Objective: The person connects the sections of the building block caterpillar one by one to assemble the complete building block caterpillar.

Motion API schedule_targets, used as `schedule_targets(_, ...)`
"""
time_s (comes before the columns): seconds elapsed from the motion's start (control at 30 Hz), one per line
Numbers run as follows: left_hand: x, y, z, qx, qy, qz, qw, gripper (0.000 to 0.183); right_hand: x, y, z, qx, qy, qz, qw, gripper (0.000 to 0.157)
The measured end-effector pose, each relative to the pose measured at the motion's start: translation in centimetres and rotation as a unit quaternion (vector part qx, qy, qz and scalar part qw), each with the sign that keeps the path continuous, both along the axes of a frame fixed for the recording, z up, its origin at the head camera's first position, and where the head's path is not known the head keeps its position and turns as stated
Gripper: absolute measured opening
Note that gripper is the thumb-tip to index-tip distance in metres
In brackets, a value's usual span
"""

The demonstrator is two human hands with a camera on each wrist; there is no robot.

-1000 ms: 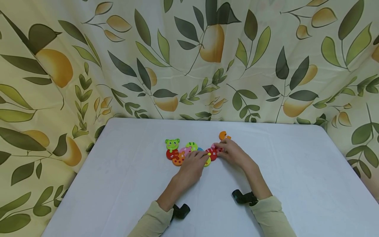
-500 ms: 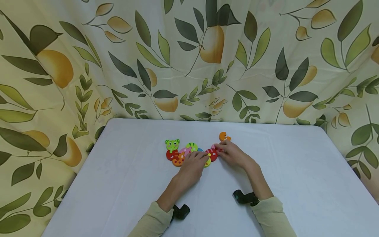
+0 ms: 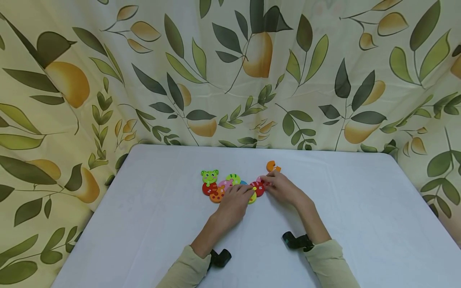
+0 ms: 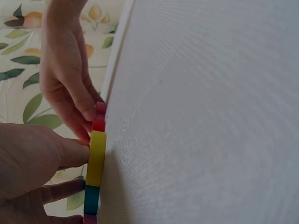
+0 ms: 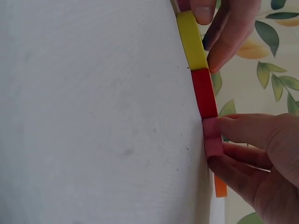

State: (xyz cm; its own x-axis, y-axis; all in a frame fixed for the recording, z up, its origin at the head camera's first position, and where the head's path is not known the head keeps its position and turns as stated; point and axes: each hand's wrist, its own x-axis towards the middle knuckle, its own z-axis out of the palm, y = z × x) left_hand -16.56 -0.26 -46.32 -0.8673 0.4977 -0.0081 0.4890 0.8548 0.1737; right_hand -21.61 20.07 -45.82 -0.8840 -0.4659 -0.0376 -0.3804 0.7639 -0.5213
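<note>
A chain of round, numbered puzzle pieces lies flat on the white table, led at its left end by a green smiling head piece. My left hand lies over the middle of the chain, its fingers pressing on the pieces and hiding some. By its fingertips are a yellow piece and a red piece. At the chain's right end, my right hand pinches a pink piece between thumb and fingers. The pink piece touches the red one; whether they interlock cannot be seen.
An orange puzzle piece lies separate, just beyond my right hand. The white-covered table reaches back to a leaf-and-fruit patterned curtain. Dark wrist cameras sit at both cuffs.
The red piece by the pink one has turned slightly, its number now tilted. Both hands stay nearly in place.
</note>
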Motion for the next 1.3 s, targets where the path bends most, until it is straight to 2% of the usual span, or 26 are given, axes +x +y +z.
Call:
schedule_targets(0.43, 0.2, -0.1, 0.0, 0.000, 0.015, -0.006, 0.9999, 0.054, 0.1, 0.2, 0.1, -0.002, -0.004, -0.012, 1.000, 0.037)
schedule_targets(0.5, 0.2, -0.1, 0.0, 0.001, 0.012, -0.006, 0.9999, 0.054, 0.1, 0.4, 0.2, -0.009, -0.004, -0.029, 1.000, 0.036)
schedule_targets(0.6, 0.2, -0.1, 0.1, 0.001, 0.009, -0.004, 0.9999, 0.055, -0.1, 0.9, 0.5, -0.029, -0.009, -0.087, 0.996, 0.037)
schedule_targets(0.73, 0.3, -0.1, 0.1, 0.002, 0.006, -0.002, 1.0000, 0.055, -0.4, 1.6, 0.8, -0.048, -0.018, -0.169, 0.984, 0.043)
schedule_targets(0.8, 0.3, -0.1, 0.1, 0.004, 0.004, -0.001, 1.0000, 0.055, -0.5, 1.9, 0.8, -0.048, -0.024, -0.192, 0.980, 0.045)
schedule_targets(1.07, 0.2, -0.1, 0.0, 0.002, 0.007, 0.001, 1.0000, 0.054, -1.0, 2.1, 0.1, -0.064, -0.028, -0.209, 0.975, 0.046)
schedule_targets(1.3, 0.2, -0.1, -0.1, 0.000, 0.014, -0.003, 0.9999, 0.055, -2.3, 1.0, 0.1, -0.009, -0.039, -0.224, 0.974, 0.056)
